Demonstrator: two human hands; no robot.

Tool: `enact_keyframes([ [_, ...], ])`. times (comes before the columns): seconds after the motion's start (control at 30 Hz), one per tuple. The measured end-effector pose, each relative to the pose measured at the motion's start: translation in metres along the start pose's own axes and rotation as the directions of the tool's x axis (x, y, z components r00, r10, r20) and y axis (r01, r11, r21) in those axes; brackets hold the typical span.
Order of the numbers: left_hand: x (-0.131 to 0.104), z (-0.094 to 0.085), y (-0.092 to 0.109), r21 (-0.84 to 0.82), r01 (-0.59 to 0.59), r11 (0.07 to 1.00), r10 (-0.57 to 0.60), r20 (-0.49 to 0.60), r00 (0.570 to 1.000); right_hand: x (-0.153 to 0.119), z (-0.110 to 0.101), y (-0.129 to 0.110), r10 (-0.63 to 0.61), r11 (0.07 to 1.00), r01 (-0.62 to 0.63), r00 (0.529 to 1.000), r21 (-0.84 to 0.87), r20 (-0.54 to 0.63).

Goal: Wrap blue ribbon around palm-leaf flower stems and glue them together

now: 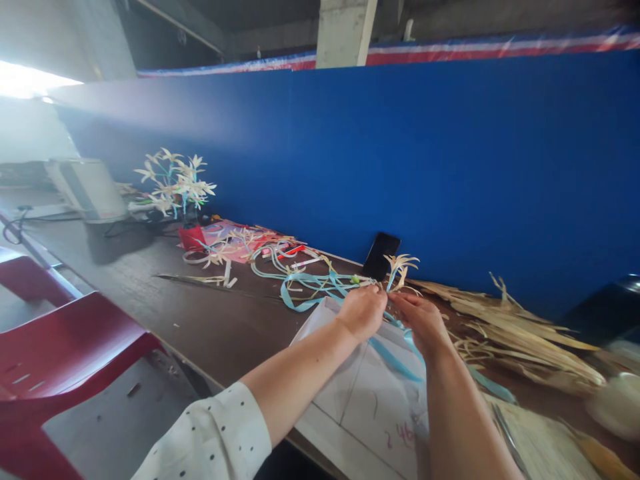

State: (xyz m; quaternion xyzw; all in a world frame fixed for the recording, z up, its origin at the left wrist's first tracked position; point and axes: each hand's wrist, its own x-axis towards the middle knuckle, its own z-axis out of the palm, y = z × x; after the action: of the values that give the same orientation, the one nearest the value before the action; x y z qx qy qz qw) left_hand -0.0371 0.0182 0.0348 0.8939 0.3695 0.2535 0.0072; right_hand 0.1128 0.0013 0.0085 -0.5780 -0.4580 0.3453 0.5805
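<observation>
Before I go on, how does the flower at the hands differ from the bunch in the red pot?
Count: the flower is a single bloom; the bunch has several.
Size: the flower is much smaller than the bunch.
Support: the flower rises at the fingertips of the right hand, close to the left hand; the bunch stands in the red pot.
Shared: pale, narrow, pointed petals and blue on the stems.

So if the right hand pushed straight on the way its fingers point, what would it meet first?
Probably the left hand, whose fingertips sit close ahead of the right hand, by the stem of the pale flower; whether they touch is hard to tell.
</observation>
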Motion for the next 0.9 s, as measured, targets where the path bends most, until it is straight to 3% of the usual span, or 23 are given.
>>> enact_keyframes([
  [0.57,-0.004,0.007,-0.001,-0.073,-0.024,0.997,0.017,-0.095,0.995,0.000,0.001,-0.003,-0.022,1.000,0.022,0.998,0.011,-0.063],
  [0.77,-0.001,0.010,-0.002,-0.323,0.116,0.939,-0.170,-0.146,0.975,0.003,-0.001,0.001,-0.024,1.000,0.023,0.997,-0.014,-0.076],
  [0.9,0.004,0.016,-0.004,-0.590,0.318,0.742,-0.398,-0.006,0.917,0.005,-0.001,0.003,-0.017,1.000,0.017,0.995,-0.008,-0.102],
])
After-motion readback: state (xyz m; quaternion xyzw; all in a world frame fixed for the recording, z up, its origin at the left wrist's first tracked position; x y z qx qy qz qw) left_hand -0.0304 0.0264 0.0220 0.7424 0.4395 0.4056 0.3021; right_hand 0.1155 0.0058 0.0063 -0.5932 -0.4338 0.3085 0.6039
